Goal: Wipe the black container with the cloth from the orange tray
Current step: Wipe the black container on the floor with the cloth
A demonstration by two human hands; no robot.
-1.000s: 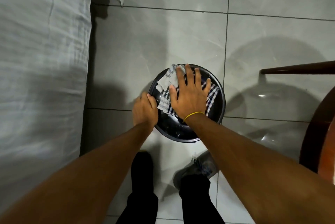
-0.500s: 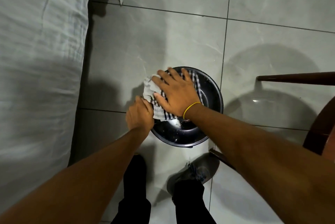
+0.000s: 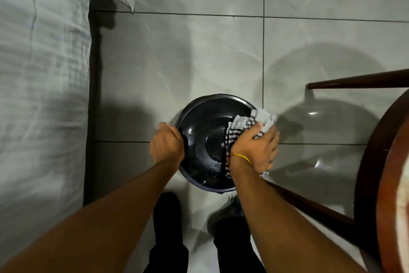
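A round black container (image 3: 208,122) stands on the grey tiled floor below me, its glossy inside showing. My left hand (image 3: 167,143) grips its left rim. My right hand (image 3: 256,147) presses a checked black-and-white cloth (image 3: 250,121) against the container's right rim and inner wall; part of the cloth hangs over the rim's outside. A yellow band circles my right wrist. No orange tray is in view.
A bed with a pale grey sheet (image 3: 42,95) fills the left side. A round dark wooden table (image 3: 380,184) with thin legs stands at the right, one leg running under my right forearm. My black trousers and shoes are just below the container.
My right hand has swept the cloth from the container's left side across to its right rim. My left hand stays on the left rim.
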